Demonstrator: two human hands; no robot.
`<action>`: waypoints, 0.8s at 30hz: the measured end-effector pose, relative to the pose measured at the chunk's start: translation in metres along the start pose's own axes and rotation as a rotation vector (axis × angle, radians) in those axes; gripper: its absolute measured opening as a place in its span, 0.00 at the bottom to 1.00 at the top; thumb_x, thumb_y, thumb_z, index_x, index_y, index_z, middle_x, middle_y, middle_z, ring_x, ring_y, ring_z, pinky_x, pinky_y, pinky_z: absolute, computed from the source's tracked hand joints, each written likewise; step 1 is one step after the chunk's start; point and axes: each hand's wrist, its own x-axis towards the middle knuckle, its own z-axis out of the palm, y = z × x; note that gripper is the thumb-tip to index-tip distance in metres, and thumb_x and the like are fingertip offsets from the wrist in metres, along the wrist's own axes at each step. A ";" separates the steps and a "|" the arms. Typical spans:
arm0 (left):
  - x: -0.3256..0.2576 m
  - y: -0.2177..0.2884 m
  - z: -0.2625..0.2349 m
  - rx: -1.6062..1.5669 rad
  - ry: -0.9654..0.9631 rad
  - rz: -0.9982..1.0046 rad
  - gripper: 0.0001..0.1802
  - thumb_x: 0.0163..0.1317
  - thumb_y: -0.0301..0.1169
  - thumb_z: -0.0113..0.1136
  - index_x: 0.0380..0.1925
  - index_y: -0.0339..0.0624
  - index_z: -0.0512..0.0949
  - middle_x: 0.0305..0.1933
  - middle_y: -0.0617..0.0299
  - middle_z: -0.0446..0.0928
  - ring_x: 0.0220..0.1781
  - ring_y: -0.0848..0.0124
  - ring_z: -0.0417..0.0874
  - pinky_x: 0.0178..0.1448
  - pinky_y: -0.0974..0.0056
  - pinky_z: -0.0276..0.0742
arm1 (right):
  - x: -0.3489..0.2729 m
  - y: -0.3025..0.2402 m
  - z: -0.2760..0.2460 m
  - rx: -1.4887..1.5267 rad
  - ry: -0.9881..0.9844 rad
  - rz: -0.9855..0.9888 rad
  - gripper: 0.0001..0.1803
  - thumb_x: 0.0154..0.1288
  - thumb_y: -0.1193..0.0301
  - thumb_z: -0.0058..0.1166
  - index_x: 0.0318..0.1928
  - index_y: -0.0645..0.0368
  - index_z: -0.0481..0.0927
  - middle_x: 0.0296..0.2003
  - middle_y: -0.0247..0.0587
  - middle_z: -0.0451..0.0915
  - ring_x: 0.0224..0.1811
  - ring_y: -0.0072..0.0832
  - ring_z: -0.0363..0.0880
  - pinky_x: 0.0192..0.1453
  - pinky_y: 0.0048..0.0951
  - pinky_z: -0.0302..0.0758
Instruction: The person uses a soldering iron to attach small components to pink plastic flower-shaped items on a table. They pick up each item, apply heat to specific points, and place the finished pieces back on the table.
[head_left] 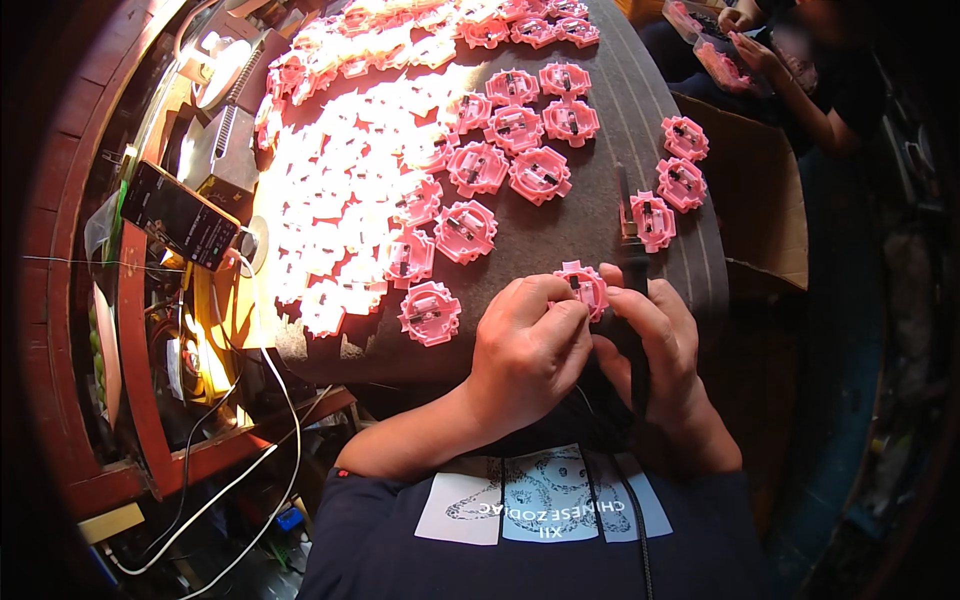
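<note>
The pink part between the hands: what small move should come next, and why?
Probably steady the pink part with the right hand while the left hand adjusts it: both hands meet at it, and the left is curled in a pinch.

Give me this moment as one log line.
left hand: on pink piece | right hand: on same pink piece | table: other pink pieces

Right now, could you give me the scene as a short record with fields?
Left hand: fingers bunched at the part's left side
Right hand: fingers at its right side
Between them: one pink part
Table: many more parts, three along the right edge
Light: glare bleaches the left-hand parts
Left of table: phone
Right: open box
Top right: another person's hands
</note>
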 end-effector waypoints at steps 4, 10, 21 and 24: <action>0.002 0.000 -0.001 -0.006 0.007 0.016 0.11 0.56 0.18 0.74 0.40 0.36 0.85 0.41 0.52 0.82 0.41 0.54 0.87 0.45 0.55 0.85 | 0.007 -0.002 -0.004 -0.024 -0.071 -0.004 0.30 0.60 0.77 0.70 0.64 0.61 0.79 0.58 0.55 0.86 0.43 0.48 0.87 0.47 0.43 0.84; 0.000 0.000 0.000 -0.011 -0.006 -0.014 0.13 0.53 0.22 0.75 0.39 0.38 0.84 0.43 0.54 0.80 0.43 0.53 0.85 0.48 0.52 0.82 | 0.010 0.001 -0.005 -0.017 -0.092 0.005 0.30 0.61 0.76 0.69 0.64 0.59 0.78 0.59 0.55 0.85 0.43 0.49 0.86 0.46 0.43 0.83; 0.000 -0.001 -0.001 -0.029 -0.006 0.003 0.14 0.54 0.21 0.73 0.41 0.36 0.84 0.44 0.53 0.80 0.44 0.52 0.85 0.48 0.52 0.82 | 0.013 0.002 -0.005 -0.024 -0.114 -0.014 0.29 0.62 0.76 0.68 0.64 0.59 0.77 0.59 0.55 0.85 0.41 0.49 0.85 0.45 0.43 0.83; -0.002 -0.003 -0.001 -0.035 0.005 0.025 0.15 0.54 0.20 0.73 0.44 0.34 0.84 0.47 0.51 0.81 0.47 0.51 0.85 0.49 0.52 0.82 | 0.018 0.002 -0.004 -0.016 -0.145 -0.018 0.29 0.61 0.75 0.69 0.64 0.58 0.77 0.58 0.54 0.86 0.42 0.49 0.86 0.45 0.43 0.83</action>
